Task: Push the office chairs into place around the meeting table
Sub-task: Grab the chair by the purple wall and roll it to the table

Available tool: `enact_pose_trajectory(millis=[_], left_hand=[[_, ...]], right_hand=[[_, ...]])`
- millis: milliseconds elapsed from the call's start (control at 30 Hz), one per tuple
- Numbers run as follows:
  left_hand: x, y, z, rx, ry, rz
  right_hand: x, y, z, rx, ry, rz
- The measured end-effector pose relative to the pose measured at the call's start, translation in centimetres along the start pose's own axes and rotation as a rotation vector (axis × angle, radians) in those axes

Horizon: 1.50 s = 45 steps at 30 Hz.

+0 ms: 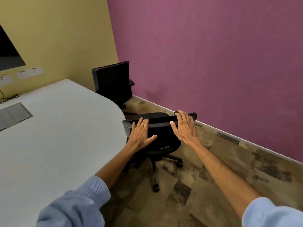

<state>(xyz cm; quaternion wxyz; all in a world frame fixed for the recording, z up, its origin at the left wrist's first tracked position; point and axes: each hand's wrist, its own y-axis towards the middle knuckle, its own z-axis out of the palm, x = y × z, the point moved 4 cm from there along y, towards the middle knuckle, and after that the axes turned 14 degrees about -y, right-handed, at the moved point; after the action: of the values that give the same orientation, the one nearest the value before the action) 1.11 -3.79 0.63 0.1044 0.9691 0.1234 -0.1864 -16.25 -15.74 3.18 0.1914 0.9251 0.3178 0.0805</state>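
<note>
A black office chair (162, 128) on castors stands at the rounded end of the pale grey meeting table (57, 128), its backrest towards me. My left hand (141, 135) lies flat on the back of the backrest, fingers spread, tips at its top edge. My right hand (185, 126) rests flat on the backrest's right part, fingers reaching over the top edge. Neither hand is closed around the chair. A second black chair (113, 82) stands further back, by the table's far side near the room's corner.
A purple wall (213, 63) with a pale skirting runs along the right, leaving a strip of patterned brown carpet (213, 169) between it and the table. A yellow wall with sockets (29, 72) and a dark screen (8, 51) stands behind. A grey cable hatch (13, 114) sits in the tabletop.
</note>
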Motion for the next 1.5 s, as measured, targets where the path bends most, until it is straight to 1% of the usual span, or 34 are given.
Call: enact_pose_trajectory(millis=[100, 167, 200, 333, 433, 567, 733, 900, 1033, 1267, 1500], left_hand=[[0.9, 0.6, 1.1, 0.076, 0.026, -0.080], [1.5, 0.9, 1.3, 0.070, 0.024, -0.119], [1.4, 1.0, 1.3, 0.049, 0.025, -0.111], [1.4, 2.1, 1.0, -0.022, 0.051, -0.062], [1.3, 3.4, 1.0, -0.003, 0.100, -0.068], [1.7, 5.1, 1.2, 0.008, 0.063, -0.059], [3.2, 6.9, 1.6, 0.087, 0.115, -0.081], [3.7, 7.9, 1.8, 0.170, 0.154, -0.109], [3.8, 8.1, 2.3, 0.150, 0.152, -0.138], [2.8, 8.8, 3.3, 0.061, 0.151, -0.131], [-1.0, 9.7, 5.3, 0.039, 0.192, -0.235]], right_hand=[[-0.1, 0.0, 2.7, 0.172, -0.005, -0.083], [0.2, -0.2, 4.8, 0.291, -0.011, -0.128], [0.3, -0.2, 5.6, 0.316, -0.028, -0.150], [0.7, 1.1, 6.2, 0.261, -0.040, -0.136], [0.7, 2.3, 6.3, 0.236, -0.071, -0.136], [0.3, 3.6, 7.2, 0.253, -0.128, -0.154], [0.5, 5.6, 8.2, 0.320, -0.174, -0.149], [0.6, 6.6, 8.8, 0.315, -0.250, -0.181], [0.4, 7.1, 9.3, 0.298, -0.288, -0.203], [-1.5, 8.0, 10.0, 0.261, -0.310, -0.255], [-5.9, 9.2, 10.9, 0.209, -0.272, -0.344]])
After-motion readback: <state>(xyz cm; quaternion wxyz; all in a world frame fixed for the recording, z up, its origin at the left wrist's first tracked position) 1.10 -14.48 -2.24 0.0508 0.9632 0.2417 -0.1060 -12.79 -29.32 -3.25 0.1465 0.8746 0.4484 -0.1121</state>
